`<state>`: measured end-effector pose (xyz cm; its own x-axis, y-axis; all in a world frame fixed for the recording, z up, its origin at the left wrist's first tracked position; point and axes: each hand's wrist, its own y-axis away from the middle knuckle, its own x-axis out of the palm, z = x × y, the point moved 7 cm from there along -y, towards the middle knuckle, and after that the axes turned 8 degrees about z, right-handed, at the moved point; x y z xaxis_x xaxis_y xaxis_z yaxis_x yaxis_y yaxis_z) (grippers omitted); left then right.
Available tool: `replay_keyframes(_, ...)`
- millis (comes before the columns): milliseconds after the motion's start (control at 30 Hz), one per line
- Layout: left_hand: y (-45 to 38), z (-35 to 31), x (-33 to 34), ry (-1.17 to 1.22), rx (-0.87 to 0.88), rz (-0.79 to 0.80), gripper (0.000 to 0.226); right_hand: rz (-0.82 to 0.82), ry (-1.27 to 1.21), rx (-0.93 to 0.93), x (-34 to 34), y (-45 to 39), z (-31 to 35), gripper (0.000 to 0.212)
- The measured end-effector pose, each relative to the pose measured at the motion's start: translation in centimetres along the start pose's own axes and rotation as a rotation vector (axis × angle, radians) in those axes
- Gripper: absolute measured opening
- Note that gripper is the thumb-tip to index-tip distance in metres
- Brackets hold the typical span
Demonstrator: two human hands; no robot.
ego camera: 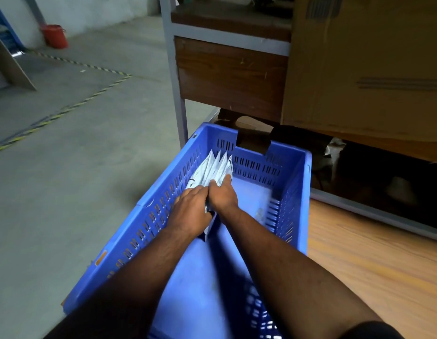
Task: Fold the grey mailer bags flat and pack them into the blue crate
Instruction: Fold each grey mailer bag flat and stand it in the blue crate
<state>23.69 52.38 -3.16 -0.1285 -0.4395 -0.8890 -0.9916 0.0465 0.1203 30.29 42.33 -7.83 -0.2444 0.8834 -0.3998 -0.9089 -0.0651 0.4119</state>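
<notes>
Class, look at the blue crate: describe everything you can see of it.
The crate is blue plastic with slotted walls, a solid floor and a handle notch in its far wall. It sits upright on the floor beside a wooden board. Folded grey bags lean against its left wall, held by the left hand and right hand.

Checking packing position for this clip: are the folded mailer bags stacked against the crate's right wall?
No, the folded mailer bags stand against the left wall of the blue crate, held by both hands.
</notes>
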Motion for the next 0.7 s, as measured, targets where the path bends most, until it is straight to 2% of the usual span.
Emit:
replay_keyframes(100, -0.3, 0.9, 0.5, -0.028, -0.042, 0.035, 0.073, -0.01, -0.054, -0.029, 0.0, -0.2, 0.2, 0.072)
replay_keyframes(167, -0.3, 1.5, 0.9, -0.061, -0.07, 0.078, 0.081, 0.041, -0.041, -0.01, 0.1, -0.3, 0.2, 0.072)
replay_keyframes(267, 0.0, 1.2, 1.1, -0.103, -0.066, 0.117, 0.078, 0.119, -0.026, 0.027, 0.5, -0.4, 0.3, 0.078)
replay_keyframes(333, 0.3, 0.9, 0.7, -0.093, -0.069, 0.09, 0.079, 0.143, -0.045, 0.043, 1.0, -0.3, 0.6, 0.08)
replay_keyframes(500, 0.7, 0.4, 0.5, -0.173, -0.029, 0.06, 0.077, -0.009, -0.038, 0.098, -1.0, 0.1, -0.3, 0.068)
replay_keyframes(700, 0.5, 0.1, 0.8, -0.169, -0.01, 0.056, 0.088, 0.074, 0.034, 0.045, -0.2, 0.4, -0.5, 0.076)
